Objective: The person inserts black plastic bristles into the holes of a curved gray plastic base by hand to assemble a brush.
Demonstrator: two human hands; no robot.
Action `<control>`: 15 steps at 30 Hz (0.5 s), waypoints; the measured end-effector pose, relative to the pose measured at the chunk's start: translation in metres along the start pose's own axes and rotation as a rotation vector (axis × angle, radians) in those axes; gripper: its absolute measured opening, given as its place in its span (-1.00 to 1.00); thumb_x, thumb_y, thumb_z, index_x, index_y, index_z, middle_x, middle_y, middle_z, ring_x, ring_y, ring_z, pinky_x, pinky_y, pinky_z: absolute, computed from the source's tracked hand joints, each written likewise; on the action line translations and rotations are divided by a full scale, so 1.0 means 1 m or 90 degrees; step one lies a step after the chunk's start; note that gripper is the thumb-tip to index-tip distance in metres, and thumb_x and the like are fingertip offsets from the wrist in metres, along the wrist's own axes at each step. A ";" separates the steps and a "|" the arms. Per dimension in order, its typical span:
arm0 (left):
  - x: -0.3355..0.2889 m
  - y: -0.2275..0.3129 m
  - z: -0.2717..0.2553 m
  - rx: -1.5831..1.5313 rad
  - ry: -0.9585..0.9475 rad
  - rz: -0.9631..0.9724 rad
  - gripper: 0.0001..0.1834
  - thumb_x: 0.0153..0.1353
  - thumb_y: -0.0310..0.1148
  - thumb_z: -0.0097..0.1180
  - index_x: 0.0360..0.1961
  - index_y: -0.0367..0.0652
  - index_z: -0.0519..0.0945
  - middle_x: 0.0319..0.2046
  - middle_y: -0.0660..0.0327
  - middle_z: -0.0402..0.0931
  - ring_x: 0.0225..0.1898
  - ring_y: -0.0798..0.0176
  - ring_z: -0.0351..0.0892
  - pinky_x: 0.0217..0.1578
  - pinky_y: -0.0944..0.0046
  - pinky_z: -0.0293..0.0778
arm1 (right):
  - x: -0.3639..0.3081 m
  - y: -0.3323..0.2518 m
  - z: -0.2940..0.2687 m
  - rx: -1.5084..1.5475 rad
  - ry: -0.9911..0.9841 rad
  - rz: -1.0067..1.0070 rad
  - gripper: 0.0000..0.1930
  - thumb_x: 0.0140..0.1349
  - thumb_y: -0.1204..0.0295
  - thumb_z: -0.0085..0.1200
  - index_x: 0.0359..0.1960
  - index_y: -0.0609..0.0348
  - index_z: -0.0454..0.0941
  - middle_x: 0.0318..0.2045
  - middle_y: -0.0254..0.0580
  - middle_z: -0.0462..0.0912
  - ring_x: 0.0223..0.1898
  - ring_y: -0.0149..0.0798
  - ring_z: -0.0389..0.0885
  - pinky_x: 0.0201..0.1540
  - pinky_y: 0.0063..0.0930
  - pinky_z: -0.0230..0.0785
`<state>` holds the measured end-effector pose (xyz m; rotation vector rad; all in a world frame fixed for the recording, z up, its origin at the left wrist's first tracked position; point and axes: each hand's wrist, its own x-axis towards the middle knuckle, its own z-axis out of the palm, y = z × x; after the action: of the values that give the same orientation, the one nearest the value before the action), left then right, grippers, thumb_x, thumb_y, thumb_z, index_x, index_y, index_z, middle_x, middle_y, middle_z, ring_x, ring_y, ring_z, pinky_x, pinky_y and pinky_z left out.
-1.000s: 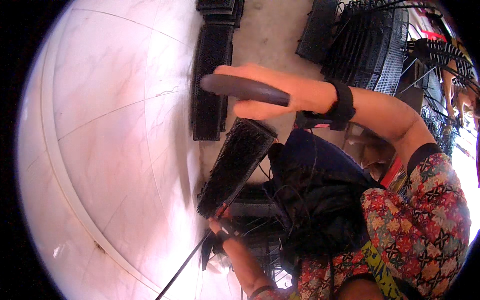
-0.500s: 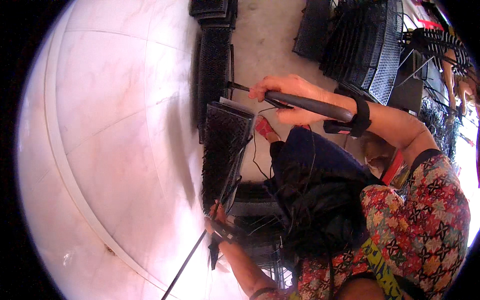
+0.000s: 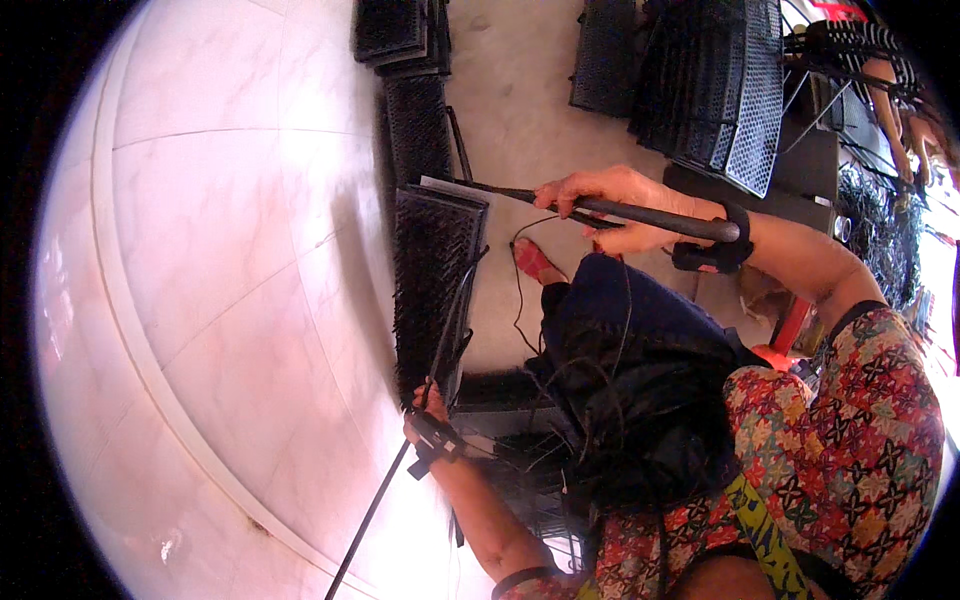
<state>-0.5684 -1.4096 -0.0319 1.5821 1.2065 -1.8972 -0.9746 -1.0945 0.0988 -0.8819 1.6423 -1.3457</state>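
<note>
Head view: a dark two-handled tool (image 3: 660,217) is gripped by the right hand (image 3: 615,205), its fingers curled around the handles, while a thin dark rod (image 3: 367,525) is pinched in the closed fingers of the left hand (image 3: 428,405); whether the edge of a panel is also pinched there cannot be told. The narrow end of the tool is pointed at the upper end of a black bristly panel stack (image 3: 430,280), though contact cannot be made out. The stack is set lengthwise between the two hands, with its lower end close by the left hand, and the rod is slanted away from that hand toward the lower edge of the view. Dark bands are worn on both wrists. Near the right hand, a thin black cord (image 3: 517,290) is hung in a loop beside a red shoe (image 3: 538,262), which is set on the grey floor (image 3: 520,100). Dark cloth (image 3: 640,380) is bunched over the lap, and a multicoloured patterned garment (image 3: 850,440) is worn. Farther out, black mesh panels (image 3: 710,100) are stacked at the upper right, more dark panels (image 3: 395,30) are piled at the upper left, and the left side is filled by a pale tiled surface (image 3: 220,250)
</note>
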 end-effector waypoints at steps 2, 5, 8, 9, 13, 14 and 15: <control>-0.007 -0.003 0.004 0.054 -0.038 -0.096 -0.73 0.08 -0.31 -0.17 -0.21 -0.22 0.33 -0.46 0.33 0.27 -0.48 0.37 0.25 -0.36 0.36 0.29 | -0.006 0.003 -0.002 0.036 0.004 0.019 -0.72 -0.14 0.57 -0.02 -0.31 0.28 0.33 -0.05 0.06 0.42 0.08 -0.10 0.32 -0.09 -0.35 0.34; -0.003 -0.006 0.008 0.023 -0.011 -0.098 -0.69 0.08 -0.33 -0.17 -0.16 -0.25 0.33 -0.44 0.33 0.29 -0.46 0.37 0.27 -0.32 0.34 0.30 | -0.013 0.011 -0.008 0.059 0.017 0.019 -0.73 -0.11 0.57 0.03 -0.30 0.24 0.34 -0.03 0.03 0.40 0.11 -0.12 0.29 -0.05 -0.37 0.31; 0.009 0.038 -0.002 0.119 -0.037 -0.211 -0.65 0.09 -0.36 -0.17 -0.09 -0.26 0.33 -0.42 0.35 0.30 -0.43 0.38 0.30 -0.26 0.33 0.30 | -0.012 0.007 -0.004 0.106 0.032 0.032 -0.71 -0.15 0.59 0.02 -0.30 0.25 0.34 -0.05 -0.01 0.41 0.09 -0.15 0.30 0.01 -0.38 0.26; 0.013 0.040 -0.002 0.093 -0.033 -0.208 -0.64 0.10 -0.35 -0.17 -0.06 -0.26 0.31 -0.41 0.34 0.31 -0.42 0.39 0.30 -0.24 0.32 0.30 | -0.012 0.007 -0.003 0.115 0.044 0.033 -0.69 -0.19 0.60 0.00 -0.30 0.28 0.34 -0.08 -0.04 0.43 0.06 -0.17 0.33 0.03 -0.37 0.23; 0.028 0.041 0.004 -0.007 -0.020 -0.191 -0.56 0.14 -0.32 -0.18 0.05 -0.24 0.26 -0.38 0.31 0.35 -0.37 0.41 0.31 -0.17 0.31 0.28 | -0.004 -0.003 0.002 0.150 0.056 0.054 -0.67 -0.21 0.58 0.01 -0.30 0.32 0.34 -0.12 -0.05 0.43 0.05 -0.19 0.32 0.09 -0.36 0.16; 0.032 0.039 0.008 -0.031 -0.018 -0.187 -0.54 0.15 -0.31 -0.18 0.08 -0.23 0.25 -0.37 0.31 0.36 -0.36 0.41 0.31 -0.15 0.31 0.27 | -0.003 0.000 0.003 0.147 0.053 0.023 -0.68 -0.20 0.61 0.00 -0.30 0.29 0.34 -0.12 -0.06 0.43 0.08 -0.17 0.29 0.07 -0.36 0.19; 0.039 0.021 0.017 0.069 -0.014 -0.092 -0.55 0.16 -0.27 -0.17 0.07 -0.22 0.27 -0.35 0.29 0.37 -0.36 0.40 0.31 -0.16 0.31 0.28 | -0.004 0.006 0.004 0.139 0.055 -0.003 -0.68 -0.20 0.64 -0.01 -0.30 0.26 0.34 -0.12 -0.07 0.44 0.12 -0.15 0.26 0.04 -0.36 0.22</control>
<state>-0.5739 -1.4266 -0.0756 1.5613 1.2587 -2.0983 -0.9696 -1.0911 0.0933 -0.7084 1.5232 -1.5516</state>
